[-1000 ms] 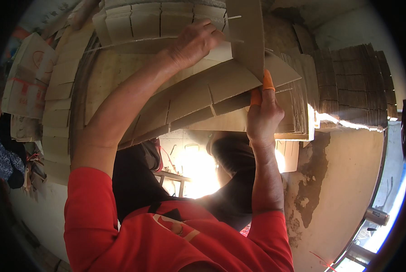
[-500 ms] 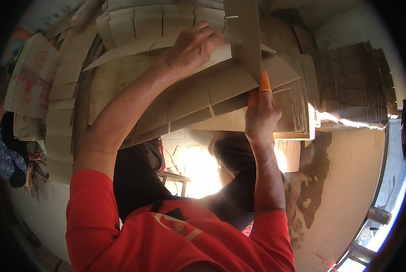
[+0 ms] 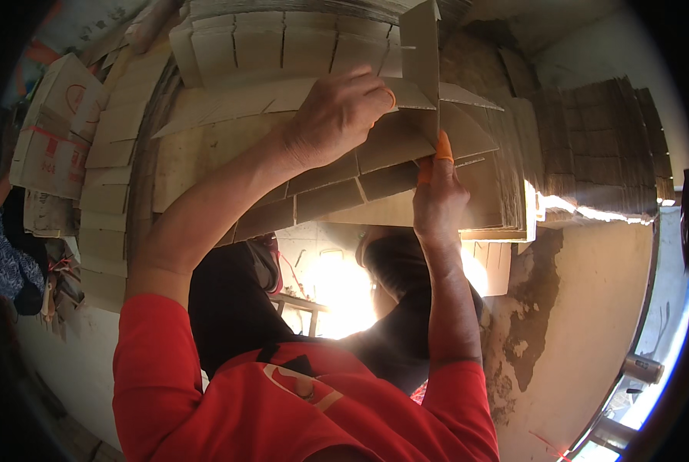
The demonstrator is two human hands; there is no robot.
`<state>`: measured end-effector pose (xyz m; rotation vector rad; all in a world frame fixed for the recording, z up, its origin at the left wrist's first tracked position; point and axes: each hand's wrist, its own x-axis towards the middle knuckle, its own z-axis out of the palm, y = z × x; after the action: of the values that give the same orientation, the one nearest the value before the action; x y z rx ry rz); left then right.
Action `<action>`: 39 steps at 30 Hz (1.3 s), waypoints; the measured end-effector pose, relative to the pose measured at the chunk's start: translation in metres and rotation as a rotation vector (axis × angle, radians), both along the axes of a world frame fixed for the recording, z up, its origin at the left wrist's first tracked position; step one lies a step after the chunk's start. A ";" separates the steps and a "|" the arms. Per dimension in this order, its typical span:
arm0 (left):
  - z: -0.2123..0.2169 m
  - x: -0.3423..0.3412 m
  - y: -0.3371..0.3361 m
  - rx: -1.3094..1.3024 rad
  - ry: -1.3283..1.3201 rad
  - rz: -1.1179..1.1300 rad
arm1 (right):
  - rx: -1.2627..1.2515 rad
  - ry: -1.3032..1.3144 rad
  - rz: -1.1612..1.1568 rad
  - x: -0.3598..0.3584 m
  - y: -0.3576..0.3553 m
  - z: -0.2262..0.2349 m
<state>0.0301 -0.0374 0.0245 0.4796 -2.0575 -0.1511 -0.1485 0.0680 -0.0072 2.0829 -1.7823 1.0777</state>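
Several slotted cardboard divider strips (image 3: 383,142) fan out in front of me, crossed at their right end by an upright cardboard strip (image 3: 420,58). My right hand (image 3: 441,200), with orange finger covers on thumb and finger, pinches the divider strips near the foot of the upright one. Closed at the far side, my left hand (image 3: 337,115) has its fingertips, one in an orange cover, on a far cardboard strip (image 3: 412,92) beside the crossing. The left hand and forearm hide part of the strips.
Stacks of slotted cardboard (image 3: 306,38) stand at the back, with more at the right (image 3: 598,146). To the left are a column of cardboard pieces (image 3: 104,200) and a printed carton (image 3: 56,131). A person's patterned sleeve (image 3: 6,246) shows at the far left.
The upright strip has come down and tilted slightly. My left hand has moved a little right and nearer, turning so that its orange finger cover shows. My right hand has barely moved.
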 end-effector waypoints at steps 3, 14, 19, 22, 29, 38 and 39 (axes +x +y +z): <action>0.002 0.008 0.001 0.072 -0.051 -0.015 | -0.021 0.030 0.007 -0.001 -0.001 -0.005; 0.050 0.022 -0.038 0.653 -0.318 0.069 | 0.018 -0.025 -0.074 -0.008 -0.001 0.002; -0.012 0.005 -0.117 0.154 -0.474 0.418 | 0.011 -0.027 -0.093 -0.008 -0.007 0.002; -0.060 -0.009 -0.142 0.059 -0.530 0.504 | 0.066 -0.041 -0.108 -0.006 -0.006 0.004; -0.096 -0.011 -0.163 -0.171 -0.529 0.519 | 0.178 -0.156 -0.060 -0.006 0.002 0.009; -0.078 -0.005 -0.143 -0.161 -0.440 0.428 | 0.086 -0.119 -0.043 -0.005 0.002 0.004; -0.077 -0.004 -0.144 -0.155 -0.451 0.429 | 0.095 -0.123 -0.040 -0.004 0.002 0.005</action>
<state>0.0260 -0.1814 -0.0528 0.9069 -2.3176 0.4034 -0.1530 0.0701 -0.0027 2.0655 -1.9596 1.1549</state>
